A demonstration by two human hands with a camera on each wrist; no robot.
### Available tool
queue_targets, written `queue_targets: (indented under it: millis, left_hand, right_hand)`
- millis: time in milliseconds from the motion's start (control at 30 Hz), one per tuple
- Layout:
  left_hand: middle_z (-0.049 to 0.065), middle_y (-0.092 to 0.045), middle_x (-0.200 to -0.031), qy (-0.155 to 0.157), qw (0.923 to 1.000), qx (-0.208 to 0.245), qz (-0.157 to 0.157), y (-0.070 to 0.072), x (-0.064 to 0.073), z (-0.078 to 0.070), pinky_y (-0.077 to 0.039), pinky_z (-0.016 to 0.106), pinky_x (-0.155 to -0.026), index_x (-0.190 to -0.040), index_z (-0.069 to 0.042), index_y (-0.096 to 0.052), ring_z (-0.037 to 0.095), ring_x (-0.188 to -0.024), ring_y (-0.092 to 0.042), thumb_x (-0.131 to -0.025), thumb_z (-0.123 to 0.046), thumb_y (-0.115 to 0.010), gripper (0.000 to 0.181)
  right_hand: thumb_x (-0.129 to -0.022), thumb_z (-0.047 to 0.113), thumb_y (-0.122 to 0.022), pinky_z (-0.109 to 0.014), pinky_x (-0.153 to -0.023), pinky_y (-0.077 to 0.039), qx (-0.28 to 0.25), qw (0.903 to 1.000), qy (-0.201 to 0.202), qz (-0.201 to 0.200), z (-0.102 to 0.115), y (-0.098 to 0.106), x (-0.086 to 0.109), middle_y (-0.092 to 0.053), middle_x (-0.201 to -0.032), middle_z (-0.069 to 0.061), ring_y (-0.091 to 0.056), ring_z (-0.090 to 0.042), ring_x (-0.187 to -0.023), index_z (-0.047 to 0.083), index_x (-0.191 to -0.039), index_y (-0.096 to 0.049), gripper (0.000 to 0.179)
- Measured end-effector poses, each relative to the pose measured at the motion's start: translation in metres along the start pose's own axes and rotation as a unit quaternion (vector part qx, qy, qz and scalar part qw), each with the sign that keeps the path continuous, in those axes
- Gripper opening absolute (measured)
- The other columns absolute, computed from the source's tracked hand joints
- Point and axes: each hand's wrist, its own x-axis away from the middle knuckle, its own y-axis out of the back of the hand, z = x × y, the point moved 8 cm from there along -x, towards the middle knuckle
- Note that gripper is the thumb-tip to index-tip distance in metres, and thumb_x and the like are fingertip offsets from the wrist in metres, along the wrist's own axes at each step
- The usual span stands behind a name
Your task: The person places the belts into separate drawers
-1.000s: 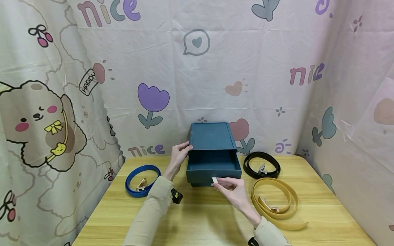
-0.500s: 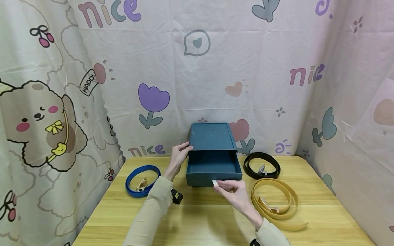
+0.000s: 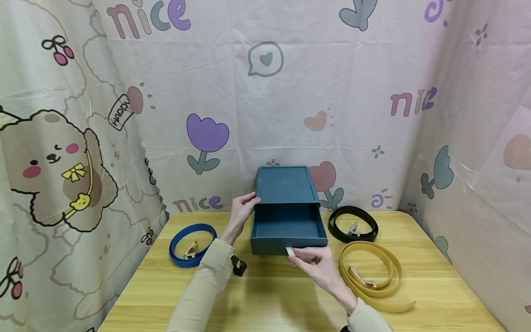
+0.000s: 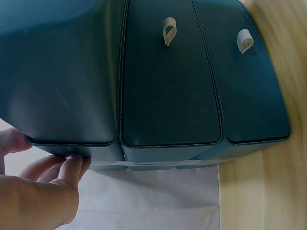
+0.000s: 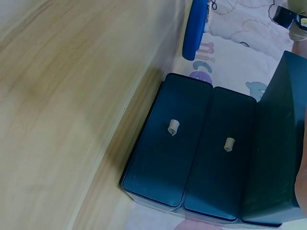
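Pale cloth printed with tulips and a bear hangs behind and beside a wood-grain table.

Likely a small curtained-off filming corner; whether in a home or a studio, can't tell. Printed fabric on three sides: left cloth with a cartoon bear, back cloth with a purple tulip and "nice" lettering, right cloth in a similar pastel print. Folds and creases show; reads as hung sheets, not painted wall. Wood-grain worktop set right against the back cloth. Goods are household: blue-green drawer box with pale pull loops, blue belt, black belt, yellow belt, all coiled. Black wrist device on a cuff suggests recording.
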Motion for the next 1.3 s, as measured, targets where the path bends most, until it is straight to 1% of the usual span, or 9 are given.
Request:
queue_targets:
  millis: [200, 333, 433, 567, 667, 800, 967, 1133, 1300]
  left_hand:
    - [0.022, -0.053, -0.149, -0.001, 1.0000, 0.000, -0.001, -0.0005, -0.0001, 0.0005, -0.047, 0.051, -0.109, -0.142, 0.000, -0.055, 0.035, -0.128, -0.058, -0.098, -0.018, -0.063, 0.049]
    - [0.023, -0.052, -0.149, 0.001, 1.0000, 0.002, -0.001, -0.0009, 0.0001, 0.0011, -0.046, 0.051, -0.110, -0.142, 0.001, -0.055, 0.036, -0.129, -0.057, -0.098, -0.018, -0.063, 0.049]
    - [0.023, -0.053, -0.148, 0.001, 1.0000, 0.005, 0.000, -0.0014, 0.0005, 0.0009, -0.046, 0.052, -0.110, -0.142, 0.002, -0.055, 0.036, -0.128, -0.057, -0.098, -0.017, -0.063, 0.049]
    - [0.024, -0.053, -0.147, 0.002, 1.0000, 0.007, 0.002, -0.0018, 0.0011, -0.0001, -0.047, 0.052, -0.109, -0.142, 0.001, -0.055, 0.035, -0.125, -0.058, -0.098, -0.017, -0.063, 0.049]
    - [0.023, -0.053, -0.148, 0.002, 1.0000, 0.005, 0.001, -0.0016, 0.0008, 0.0002, -0.047, 0.051, -0.109, -0.142, 0.001, -0.055, 0.034, -0.126, -0.058, -0.098, -0.018, -0.063, 0.049]
    - [0.023, -0.053, -0.149, 0.002, 1.0000, 0.000, 0.000, -0.0014, -0.0001, 0.0015, -0.047, 0.050, -0.110, -0.142, 0.001, -0.055, 0.034, -0.127, -0.058, -0.099, -0.019, -0.062, 0.048]
    - [0.023, -0.052, -0.149, 0.001, 1.0000, 0.000, 0.002, -0.0012, 0.0000, 0.0013, -0.045, 0.051, -0.111, -0.143, 0.001, -0.055, 0.035, -0.128, -0.057, -0.099, -0.019, -0.062, 0.049]
    - [0.024, -0.051, -0.150, -0.002, 1.0000, 0.001, 0.002, -0.0004, 0.0015, -0.0009, -0.045, 0.053, -0.111, -0.143, 0.001, -0.054, 0.038, -0.131, -0.055, -0.099, -0.020, -0.063, 0.049]
    - [0.024, -0.051, -0.150, -0.004, 1.0000, -0.001, 0.003, 0.0000, 0.0022, -0.0015, -0.045, 0.053, -0.111, -0.143, 0.001, -0.054, 0.037, -0.130, -0.056, -0.099, -0.020, -0.063, 0.050]
  right_hand:
    - [-0.080, -0.018, -0.071, -0.022, -0.055, -0.057, 0.013, 0.9997, 0.022, 0.003, 0.0044, -0.0007, 0.0033, -0.073, -0.080, -0.029, -0.075, -0.005, -0.071, -0.016, -0.099, -0.073, 0.019]
    - [-0.080, -0.019, -0.071, -0.023, -0.056, -0.058, 0.010, 0.9996, 0.028, 0.003, 0.0058, -0.0007, 0.0052, -0.072, -0.081, -0.029, -0.074, -0.003, -0.073, -0.017, -0.099, -0.072, 0.019]
    - [-0.080, -0.019, -0.070, -0.024, -0.058, -0.059, 0.002, 0.9997, 0.023, 0.005, 0.0065, -0.0008, 0.0063, -0.072, -0.081, -0.031, -0.075, -0.004, -0.075, -0.018, -0.098, -0.072, 0.018]
    - [-0.081, -0.018, -0.070, -0.027, -0.060, -0.060, -0.014, 0.9999, -0.004, 0.009, 0.0055, -0.0003, 0.0079, -0.072, -0.082, -0.031, -0.076, -0.005, -0.077, -0.019, -0.098, -0.071, 0.017]
    - [-0.081, -0.018, -0.070, -0.029, -0.062, -0.060, -0.022, 0.9996, -0.013, 0.012, 0.0055, 0.0004, 0.0086, -0.071, -0.083, -0.033, -0.076, -0.006, -0.079, -0.020, -0.099, -0.070, 0.017]
    - [-0.081, -0.020, -0.068, -0.032, -0.062, -0.060, -0.030, 0.9994, -0.007, 0.017, 0.0063, 0.0006, 0.0092, -0.070, -0.083, -0.035, -0.076, -0.007, -0.080, -0.022, -0.099, -0.069, 0.018]
    - [-0.082, -0.018, -0.069, -0.036, -0.062, -0.060, -0.033, 0.9988, -0.032, 0.017, 0.0018, 0.0008, 0.0101, -0.071, -0.084, -0.034, -0.076, -0.008, -0.080, -0.022, -0.100, -0.069, 0.019]
    - [-0.082, -0.018, -0.069, -0.037, -0.061, -0.060, -0.028, 0.9990, -0.031, 0.016, 0.0004, 0.0005, 0.0099, -0.071, -0.083, -0.034, -0.076, -0.009, -0.079, -0.022, -0.100, -0.069, 0.019]
    - [-0.081, -0.017, -0.071, -0.036, -0.061, -0.060, -0.019, 0.9993, -0.029, 0.011, 0.0010, 0.0005, 0.0098, -0.072, -0.082, -0.032, -0.076, -0.009, -0.077, -0.019, -0.099, -0.071, 0.018]
